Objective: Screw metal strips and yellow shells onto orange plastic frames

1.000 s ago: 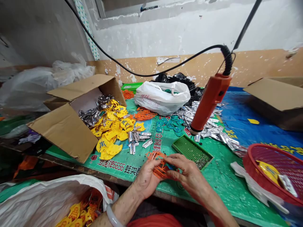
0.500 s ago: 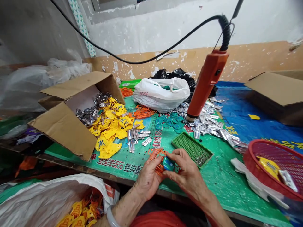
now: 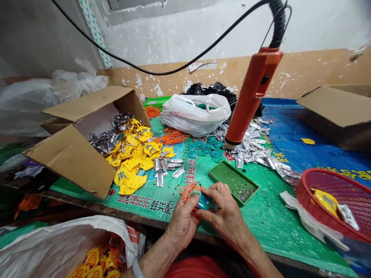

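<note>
Close together over the table's front edge, both hands work on small plastic parts. My left hand (image 3: 183, 221) is closed on an orange plastic frame (image 3: 189, 190), which pokes out above its thumb. My right hand (image 3: 223, 208) pinches a teal plastic piece (image 3: 204, 201) between thumb and fingers, pressed against the orange frame. Whether the two parts are joined I cannot tell, as the fingers cover much of them. Just beyond my right hand lies a green tray (image 3: 233, 181) with many small screws. An orange-red electric screwdriver (image 3: 251, 96) hangs over the table behind it.
Yellow plastic pieces (image 3: 131, 170) spill from a cardboard box (image 3: 78, 154) at left. Silver metal parts (image 3: 255, 148) and teal pieces (image 3: 210, 146) lie mid-table, near a white bag (image 3: 195, 117). A red basket (image 3: 307, 200) stands right. A white sack (image 3: 72, 231) sits below left.
The view has shifted slightly. The orange frame has settled lower in my left hand, and my right thumb and fingers stay on the teal piece.
</note>
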`<action>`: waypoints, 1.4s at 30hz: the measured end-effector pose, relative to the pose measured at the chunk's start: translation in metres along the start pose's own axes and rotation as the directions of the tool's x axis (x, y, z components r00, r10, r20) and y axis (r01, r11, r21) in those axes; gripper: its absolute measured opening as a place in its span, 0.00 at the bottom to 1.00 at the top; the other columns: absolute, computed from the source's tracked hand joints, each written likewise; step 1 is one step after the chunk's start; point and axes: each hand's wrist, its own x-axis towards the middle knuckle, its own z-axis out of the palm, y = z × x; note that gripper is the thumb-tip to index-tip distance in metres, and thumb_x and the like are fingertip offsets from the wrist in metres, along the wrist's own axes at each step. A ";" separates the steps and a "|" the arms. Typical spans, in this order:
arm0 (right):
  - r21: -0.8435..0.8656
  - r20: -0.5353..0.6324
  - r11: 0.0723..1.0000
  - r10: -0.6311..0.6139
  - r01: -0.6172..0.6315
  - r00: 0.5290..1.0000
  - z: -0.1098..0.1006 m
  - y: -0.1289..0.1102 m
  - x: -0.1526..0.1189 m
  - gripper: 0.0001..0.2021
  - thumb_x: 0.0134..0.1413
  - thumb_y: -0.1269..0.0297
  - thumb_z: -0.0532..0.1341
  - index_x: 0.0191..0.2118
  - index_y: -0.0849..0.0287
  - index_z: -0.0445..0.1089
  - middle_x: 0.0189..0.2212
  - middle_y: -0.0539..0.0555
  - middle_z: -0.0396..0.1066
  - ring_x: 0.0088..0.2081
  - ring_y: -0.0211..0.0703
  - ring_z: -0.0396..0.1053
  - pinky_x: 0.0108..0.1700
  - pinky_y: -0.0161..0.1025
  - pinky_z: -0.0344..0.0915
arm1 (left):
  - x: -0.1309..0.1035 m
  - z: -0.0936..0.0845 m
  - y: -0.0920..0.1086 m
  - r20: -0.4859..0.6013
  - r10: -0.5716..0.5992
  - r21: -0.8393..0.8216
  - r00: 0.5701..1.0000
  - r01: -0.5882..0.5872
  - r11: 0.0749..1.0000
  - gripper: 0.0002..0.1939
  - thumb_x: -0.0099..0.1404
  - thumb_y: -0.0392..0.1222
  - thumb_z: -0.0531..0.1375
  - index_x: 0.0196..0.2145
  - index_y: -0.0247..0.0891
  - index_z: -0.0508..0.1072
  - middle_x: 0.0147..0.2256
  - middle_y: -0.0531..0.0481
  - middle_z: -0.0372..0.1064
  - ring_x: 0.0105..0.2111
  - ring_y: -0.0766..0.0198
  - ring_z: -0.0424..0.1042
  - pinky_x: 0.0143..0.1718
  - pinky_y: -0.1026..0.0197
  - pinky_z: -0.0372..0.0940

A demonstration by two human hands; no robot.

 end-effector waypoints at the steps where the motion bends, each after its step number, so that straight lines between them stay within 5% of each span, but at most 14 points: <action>1: 0.005 -0.008 1.000 0.010 -0.010 1.000 0.000 -0.001 0.000 0.20 0.44 0.65 0.69 0.45 0.57 0.69 0.33 0.53 0.64 0.37 0.47 0.61 0.36 0.44 0.62 | 0.000 0.000 0.000 0.002 0.001 0.007 1.000 -0.001 1.000 0.23 0.52 0.39 0.69 0.47 0.38 0.73 0.36 0.49 0.74 0.31 0.65 0.72 0.31 0.66 0.66; 6: 0.044 -0.076 0.997 0.059 -0.056 0.995 0.002 -0.006 -0.003 0.22 0.42 0.68 0.70 0.46 0.56 0.68 0.35 0.54 0.66 0.40 0.49 0.62 0.40 0.46 0.63 | -0.001 0.000 0.000 0.023 0.018 0.044 1.000 -0.019 0.999 0.22 0.54 0.40 0.68 0.46 0.36 0.73 0.35 0.47 0.75 0.32 0.64 0.73 0.35 0.65 0.67; 11: 0.162 -0.013 0.975 0.157 -0.152 0.988 -0.005 -0.012 -0.003 0.18 0.42 0.68 0.70 0.43 0.54 0.70 0.39 0.54 0.66 0.42 0.49 0.63 0.41 0.46 0.65 | -0.003 -0.001 -0.001 0.012 0.020 0.040 1.000 -0.021 0.999 0.21 0.57 0.39 0.65 0.49 0.37 0.71 0.37 0.48 0.74 0.30 0.66 0.72 0.29 0.67 0.64; 17: 0.174 -0.060 0.982 0.083 -0.072 0.995 -0.007 -0.008 -0.002 0.17 0.42 0.70 0.70 0.41 0.56 0.72 0.37 0.54 0.68 0.41 0.48 0.64 0.41 0.46 0.65 | -0.004 0.002 -0.002 0.064 0.033 -0.003 0.997 -0.033 0.999 0.17 0.61 0.38 0.62 0.49 0.37 0.71 0.42 0.46 0.74 0.38 0.61 0.73 0.35 0.65 0.67; 27: 0.064 -0.032 0.996 0.063 -0.061 0.997 -0.002 -0.002 -0.005 0.16 0.45 0.68 0.69 0.44 0.58 0.72 0.36 0.56 0.67 0.39 0.49 0.62 0.38 0.46 0.64 | -0.002 -0.005 0.002 0.003 -0.060 -0.033 0.998 0.060 0.998 0.19 0.60 0.38 0.63 0.49 0.38 0.70 0.44 0.46 0.73 0.37 0.63 0.74 0.33 0.63 0.69; 37: -0.200 -0.050 0.980 0.009 -0.019 0.999 0.002 -0.012 -0.018 0.15 0.53 0.64 0.63 0.48 0.59 0.68 0.32 0.55 0.64 0.36 0.48 0.60 0.35 0.45 0.61 | -0.004 0.001 0.004 -0.061 -0.087 0.120 0.994 0.093 0.988 0.32 0.47 0.31 0.69 0.51 0.39 0.68 0.39 0.50 0.75 0.35 0.65 0.73 0.37 0.65 0.66; 42: -0.265 -0.064 0.964 -0.010 -0.007 0.998 0.007 -0.014 -0.027 0.24 0.55 0.68 0.60 0.58 0.59 0.59 0.33 0.56 0.66 0.35 0.48 0.62 0.35 0.48 0.63 | -0.005 0.006 0.003 0.035 -0.052 0.305 0.998 0.039 0.951 0.18 0.51 0.29 0.65 0.41 0.35 0.74 0.35 0.50 0.74 0.36 0.65 0.71 0.41 0.65 0.63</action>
